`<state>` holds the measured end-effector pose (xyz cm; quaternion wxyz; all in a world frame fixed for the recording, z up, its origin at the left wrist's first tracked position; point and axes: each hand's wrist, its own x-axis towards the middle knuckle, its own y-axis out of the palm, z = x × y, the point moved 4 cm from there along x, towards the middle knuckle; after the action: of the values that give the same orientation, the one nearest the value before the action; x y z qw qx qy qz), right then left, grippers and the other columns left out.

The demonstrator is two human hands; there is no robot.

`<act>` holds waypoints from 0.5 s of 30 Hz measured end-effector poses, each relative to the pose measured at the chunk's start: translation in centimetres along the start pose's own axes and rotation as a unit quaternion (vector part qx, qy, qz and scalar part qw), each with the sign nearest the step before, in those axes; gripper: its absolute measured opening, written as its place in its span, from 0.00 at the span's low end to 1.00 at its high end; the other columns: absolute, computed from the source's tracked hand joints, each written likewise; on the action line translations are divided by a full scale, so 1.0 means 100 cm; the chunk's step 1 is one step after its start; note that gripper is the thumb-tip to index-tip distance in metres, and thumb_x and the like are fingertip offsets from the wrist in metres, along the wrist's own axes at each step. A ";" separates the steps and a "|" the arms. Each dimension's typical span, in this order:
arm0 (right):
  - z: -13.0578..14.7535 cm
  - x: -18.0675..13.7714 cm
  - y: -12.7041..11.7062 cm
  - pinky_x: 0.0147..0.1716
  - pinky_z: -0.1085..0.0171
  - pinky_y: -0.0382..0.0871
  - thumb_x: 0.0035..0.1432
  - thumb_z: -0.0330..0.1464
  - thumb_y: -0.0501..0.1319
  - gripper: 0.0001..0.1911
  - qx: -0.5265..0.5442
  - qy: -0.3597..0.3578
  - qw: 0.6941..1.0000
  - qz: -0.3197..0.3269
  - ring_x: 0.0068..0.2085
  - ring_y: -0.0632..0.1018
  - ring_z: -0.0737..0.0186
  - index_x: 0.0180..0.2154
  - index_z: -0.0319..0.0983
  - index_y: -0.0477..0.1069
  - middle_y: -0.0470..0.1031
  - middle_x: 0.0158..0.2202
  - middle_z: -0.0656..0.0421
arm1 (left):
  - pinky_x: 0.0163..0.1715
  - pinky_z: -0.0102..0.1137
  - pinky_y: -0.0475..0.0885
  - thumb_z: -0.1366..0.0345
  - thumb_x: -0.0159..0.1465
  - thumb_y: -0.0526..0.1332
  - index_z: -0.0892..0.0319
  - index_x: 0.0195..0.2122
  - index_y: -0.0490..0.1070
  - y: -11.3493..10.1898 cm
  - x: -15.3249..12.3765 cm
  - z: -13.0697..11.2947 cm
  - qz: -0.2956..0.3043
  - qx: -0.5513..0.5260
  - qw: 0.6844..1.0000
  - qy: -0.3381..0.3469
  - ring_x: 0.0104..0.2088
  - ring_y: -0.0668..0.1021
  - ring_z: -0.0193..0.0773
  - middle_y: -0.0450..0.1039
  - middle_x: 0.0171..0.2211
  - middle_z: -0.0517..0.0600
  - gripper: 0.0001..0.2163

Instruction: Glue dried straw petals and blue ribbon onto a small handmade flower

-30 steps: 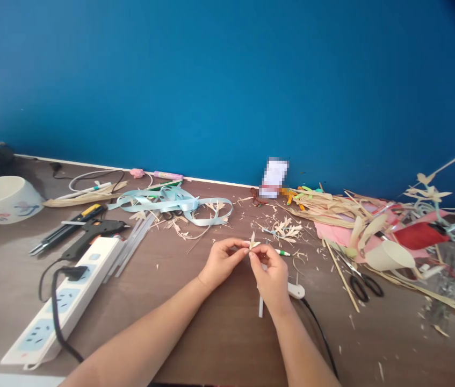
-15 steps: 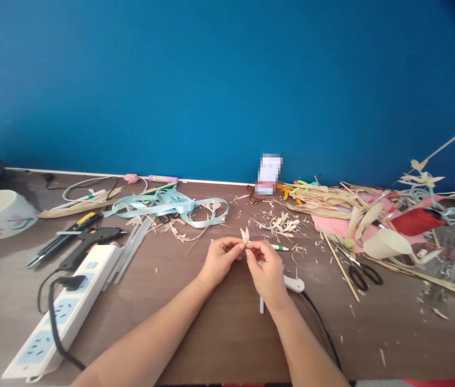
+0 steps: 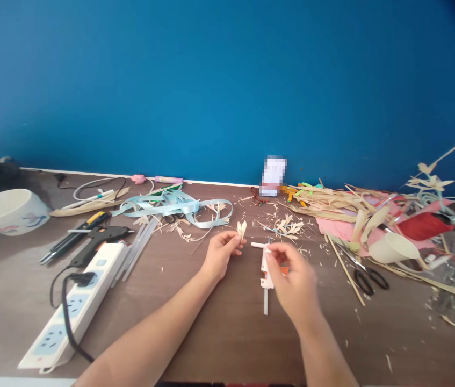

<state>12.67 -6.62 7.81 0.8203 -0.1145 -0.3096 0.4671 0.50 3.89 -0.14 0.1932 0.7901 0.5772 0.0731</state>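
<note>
My left hand [image 3: 219, 255] is closed, its thumb and fingertips pinching a small pale flower of dried husk petals [image 3: 242, 230] that points upward. My right hand [image 3: 294, 274], slightly blurred, is over a white glue gun [image 3: 266, 271] lying on the table. Its thumb and forefinger are curled together at the gun's front end; what sits between them is hidden. A clear glue stick [image 3: 266, 302] juts from the gun's back. Near the nozzle lies a thin white pen-like stick [image 3: 258, 245], partly covered by the right fingers.
At left are a white power strip [image 3: 90, 285], a black glue gun [image 3: 100, 242], loose glue sticks [image 3: 142, 242] and a bowl [image 3: 17, 212]. Light-blue ribbon [image 3: 179, 204] lies behind. To the right are scissors [image 3: 366, 277], a paper cup [image 3: 394, 248] and dried husk strips [image 3: 327, 201].
My right hand has let go of the flower and moved right and down to the white glue gun, uncovering it. My left hand keeps the flower. The view has shifted slightly.
</note>
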 end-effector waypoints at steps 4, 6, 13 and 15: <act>0.013 -0.005 -0.051 0.32 0.62 0.65 0.52 0.33 0.55 0.08 -0.142 -0.052 0.989 0.010 0.31 0.72 0.60 0.37 0.43 0.67 0.70 0.29 0.58 | 0.21 0.22 0.66 0.60 0.49 0.64 0.63 0.26 0.69 -0.004 0.003 -0.003 -0.027 -0.009 1.000 0.005 0.23 0.70 0.28 0.71 0.24 0.49 0.11; -0.001 -0.010 -0.052 0.34 0.61 0.65 0.50 0.33 0.57 0.10 -0.234 -0.060 0.967 0.084 0.36 0.72 0.57 0.38 0.44 0.68 0.70 0.33 0.57 | 0.21 0.22 0.66 0.61 0.48 0.64 0.63 0.25 0.68 -0.004 0.003 -0.004 -0.026 -0.010 1.000 0.006 0.23 0.70 0.28 0.71 0.24 0.48 0.10; -0.062 -0.027 -0.011 0.36 0.58 0.64 0.46 0.29 0.59 0.22 -0.360 -0.059 0.908 0.204 0.39 0.71 0.52 0.47 0.40 0.65 0.69 0.37 0.52 | 0.23 0.23 0.67 0.61 0.49 0.64 0.63 0.26 0.69 -0.001 -0.002 -0.005 -0.010 -0.003 1.000 0.011 0.25 0.72 0.30 0.73 0.25 0.50 0.10; -0.065 -0.028 -0.006 0.37 0.59 0.64 0.48 0.28 0.56 0.20 -0.356 -0.055 0.910 0.208 0.39 0.71 0.53 0.46 0.39 0.65 0.69 0.37 0.52 | 0.23 0.23 0.67 0.61 0.49 0.63 0.63 0.26 0.69 0.000 -0.003 -0.005 -0.004 -0.005 1.000 0.003 0.25 0.72 0.30 0.74 0.27 0.51 0.10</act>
<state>16.10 -8.61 1.88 0.5914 -0.4343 -0.4691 0.4915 0.22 3.75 0.36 0.1956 0.7866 0.5806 0.0769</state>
